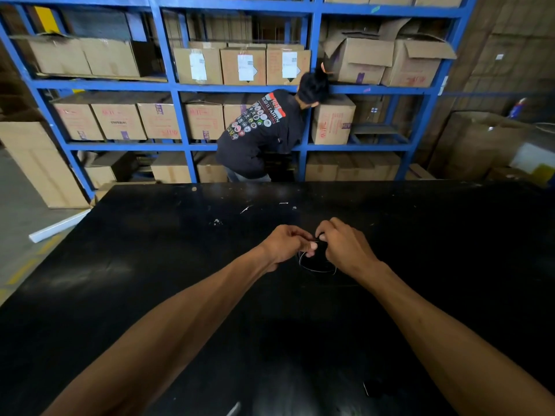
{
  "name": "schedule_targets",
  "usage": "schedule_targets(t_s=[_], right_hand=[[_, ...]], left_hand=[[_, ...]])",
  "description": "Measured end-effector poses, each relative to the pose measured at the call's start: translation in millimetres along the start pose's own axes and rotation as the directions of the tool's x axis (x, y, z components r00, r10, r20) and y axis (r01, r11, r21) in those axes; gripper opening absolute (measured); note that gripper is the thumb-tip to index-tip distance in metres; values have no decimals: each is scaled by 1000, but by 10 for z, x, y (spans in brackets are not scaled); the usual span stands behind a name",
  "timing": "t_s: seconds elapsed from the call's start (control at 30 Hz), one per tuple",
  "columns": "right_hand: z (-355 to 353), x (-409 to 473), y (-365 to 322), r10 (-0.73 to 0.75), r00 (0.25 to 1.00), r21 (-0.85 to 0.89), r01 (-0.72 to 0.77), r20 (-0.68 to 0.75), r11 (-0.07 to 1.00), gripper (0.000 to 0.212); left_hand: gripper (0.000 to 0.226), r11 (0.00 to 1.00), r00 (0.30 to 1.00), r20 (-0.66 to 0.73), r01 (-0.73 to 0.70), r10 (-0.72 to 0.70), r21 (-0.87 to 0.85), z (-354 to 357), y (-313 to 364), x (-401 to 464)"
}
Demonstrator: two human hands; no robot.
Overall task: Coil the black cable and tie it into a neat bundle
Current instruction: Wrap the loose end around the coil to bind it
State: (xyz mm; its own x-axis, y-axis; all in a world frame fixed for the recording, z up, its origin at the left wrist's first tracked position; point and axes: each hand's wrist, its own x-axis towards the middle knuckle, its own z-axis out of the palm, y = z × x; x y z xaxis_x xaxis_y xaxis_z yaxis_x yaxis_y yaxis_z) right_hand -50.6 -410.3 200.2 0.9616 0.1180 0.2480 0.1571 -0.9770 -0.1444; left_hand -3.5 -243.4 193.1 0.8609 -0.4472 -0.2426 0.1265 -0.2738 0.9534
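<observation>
black cable [316, 265]: small coil on black tabletop [150, 265]. left hand [285, 246] and right hand [342, 247] pinch its top. risk: loops may spring loose if either pinch slackens.

Rotated purple "ADE" on a shelved carton [158, 120]; other print illegible.

One head-worn camera looks forward and down, close over the black table [150, 265] (blue shelving [312, 85] well beyond).

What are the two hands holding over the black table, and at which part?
Both the left hand and right hand pinch the coiled black cable at the top of its loop, where their fingertips meet; the rest hangs toward the table.
</observation>
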Motion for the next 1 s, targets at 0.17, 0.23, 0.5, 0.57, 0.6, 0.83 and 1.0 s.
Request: schedule_targets(t_s=[0.17,0.23,0.5,0.57,0.6,0.83,1.0], right_hand=[[22,9,48,238,966,169,-219,-104,961,31],[20,48,100,265,958,237,-233,-113,943,24],[60,6,203,153,981,363,-101,-119,926,42],[40,-60,210,-56,989,247,88,-135,965,40],[44,-95,210,-152,983,172,168,-103,971,40],[150,-191,246,-154,978,-130,136,-143,982,42],[1,-142,351,-48,997,44,50,-55,998,48]], left_hand=[[24,980,983,178,-12,49,-198,-102,4,-89],[21,973,985,152,-47,82,-225,-127,-11,-101],[27,983,997,-76,10,-24,-181,-2,123,-58],[25,955,990,-85,87,-115,-284,2,155,-25],[23,935,986,-72,118,-151,-335,3,173,-15],[25,873,967,-36,212,-253,-439,57,226,-8],[42,972,972,-194,-92,135,216,80,136,58]])
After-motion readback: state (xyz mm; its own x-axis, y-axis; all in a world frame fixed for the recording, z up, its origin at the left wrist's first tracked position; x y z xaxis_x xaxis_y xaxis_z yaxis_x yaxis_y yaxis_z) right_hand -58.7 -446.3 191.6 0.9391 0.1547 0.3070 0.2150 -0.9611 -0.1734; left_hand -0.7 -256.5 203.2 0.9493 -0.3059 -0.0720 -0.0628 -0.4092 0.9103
